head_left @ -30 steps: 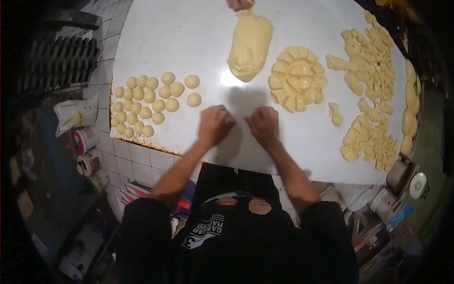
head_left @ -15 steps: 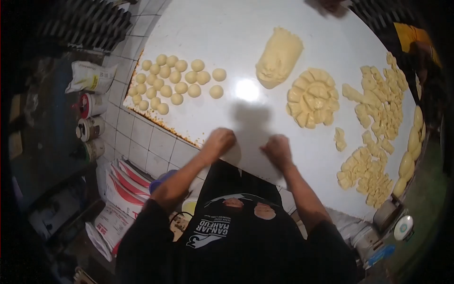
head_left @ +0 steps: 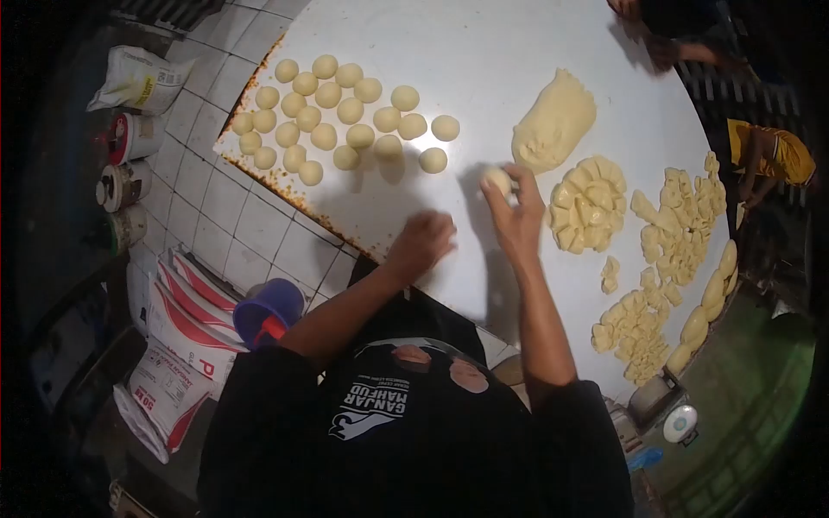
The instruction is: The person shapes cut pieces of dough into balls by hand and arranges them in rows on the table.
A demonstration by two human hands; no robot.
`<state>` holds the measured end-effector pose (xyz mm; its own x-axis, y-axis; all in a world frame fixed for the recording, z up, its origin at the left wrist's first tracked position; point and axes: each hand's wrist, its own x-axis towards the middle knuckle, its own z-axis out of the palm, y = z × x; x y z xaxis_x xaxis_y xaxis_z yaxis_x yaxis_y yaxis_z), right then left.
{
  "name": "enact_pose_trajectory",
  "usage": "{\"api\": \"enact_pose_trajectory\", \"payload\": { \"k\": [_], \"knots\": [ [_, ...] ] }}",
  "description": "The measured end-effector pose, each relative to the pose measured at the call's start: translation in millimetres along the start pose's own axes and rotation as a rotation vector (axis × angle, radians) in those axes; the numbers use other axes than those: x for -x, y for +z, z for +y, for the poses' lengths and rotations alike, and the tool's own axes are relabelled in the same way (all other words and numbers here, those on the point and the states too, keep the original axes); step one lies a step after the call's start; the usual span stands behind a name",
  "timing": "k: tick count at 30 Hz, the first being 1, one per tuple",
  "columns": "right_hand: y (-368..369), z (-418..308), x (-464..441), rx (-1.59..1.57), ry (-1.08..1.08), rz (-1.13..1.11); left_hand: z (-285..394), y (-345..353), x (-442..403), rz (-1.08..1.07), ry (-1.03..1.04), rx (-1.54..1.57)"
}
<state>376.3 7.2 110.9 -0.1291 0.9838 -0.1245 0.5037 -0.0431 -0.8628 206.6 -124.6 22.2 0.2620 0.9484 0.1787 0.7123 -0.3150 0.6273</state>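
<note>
We see the two hands well apart over the white table (head_left: 484, 78). The right hand (head_left: 515, 207) is clasped around a ball of dough (head_left: 497, 180), thumb and fingers on either side of it; we cannot tell whether the ball touches the tabletop. The left hand (head_left: 423, 246) is near the table's edge, fingers loosely curled and blurred — we cannot tell whether anything is in it.

At eleven o'clock from the left hand we find a spread of round dough balls (head_left: 350, 110). At one o'clock from the right hand, near its fingers, lies a large lump of dough (head_left: 555, 121), and at three o'clock a round of dough cut into wedges (head_left: 589, 205). Beyond that we see cut dough pieces (head_left: 680, 226), with more reaching round to five o'clock, and long dough rolls (head_left: 695, 328) along the edge at four.

Between two and three o'clock we notice a person in yellow (head_left: 784, 157); at eight from the left hand, a purple bucket (head_left: 275, 302) stands below table height
</note>
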Motion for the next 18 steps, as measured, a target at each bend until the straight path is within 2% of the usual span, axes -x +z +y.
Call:
{"api": "enact_pose_trajectory", "payload": {
  "k": [1,2,3,4,5,6,7,8,9,10,11,13,14,15,16,17,18],
  "knots": [
    [30.7,0.3,-11.1,-0.033,-0.02,0.115,-5.0,-5.7,13.3,-0.009,0.002,0.017],
    [58.6,20.7,-19.6,0.106,-0.041,0.078,-18.6,-13.9,28.5,-0.078,0.061,0.064],
    [80.3,44.8,-25.0,0.372,-0.318,0.132,-33.7,-20.6,33.0,-0.144,0.151,0.121],
    [89.6,55.1,-1.9,0.309,-0.237,0.217,-44.1,-34.1,30.5,-0.17,0.086,0.125],
    [82.1,55.3,25.3,0.258,-0.221,0.188,-53.4,-51.9,26.3,-0.197,-0.055,0.144],
    [69.0,49.7,56.2,0.279,-0.14,0.102,-70.3,-67.0,25.3,-0.1,-0.117,0.035],
    [53.2,56.1,90.9,0.2,-0.099,0.021,-108.6,-75.9,33.2,0.06,-0.104,0.122],
    [32.8,69.3,122.3,0.247,-0.167,-0.012,-121.1,-93.5,25.6,0.099,-0.053,-0.201],
    [8.4,97.3,152.0,0.303,-0.142,0.008,-104.2,-117.9,3.9,-0.013,-0.092,-0.458],
    [-17.3,131.0,182.2,0.343,-0.125,0.019,-101.1,-116.4,4.9,-0.09,-0.126,-0.565],
    [-51.3,167.9,199.1,0.502,-0.007,0.177,-91.3,-113.1,-2.0,-0.079,-0.087,-0.564],
    [-143.0,192.4,198.6,0.585,0.361,0.552,-58.0,-104.0,-5.4,-0.023,-0.099,-0.328],
    [-184.6,193.5,190.6,0.671,0.314,0.619,-34.9,-87.1,-19.5,0.015,-0.016,-0.074],
    [-218.4,194.9,172.9,0.529,0.314,0.632,-7.2,-65.8,-34.2,-0.005,0.057,0.115],
    [-238.9,234.4,165.6,0.558,0.163,0.629,22.7,-36.4,-36.8,-0.189,-0.213,0.388],
    [-250.3,250.6,153.6,0.453,0.207,0.636,48.1,3.0,-37.5,-0.244,-0.22,0.598],
    [-252.3,255.6,149.4,0.341,0.251,0.635,88.0,30.7,-44.0,-0.391,-0.344,0.765]
  ]
}}
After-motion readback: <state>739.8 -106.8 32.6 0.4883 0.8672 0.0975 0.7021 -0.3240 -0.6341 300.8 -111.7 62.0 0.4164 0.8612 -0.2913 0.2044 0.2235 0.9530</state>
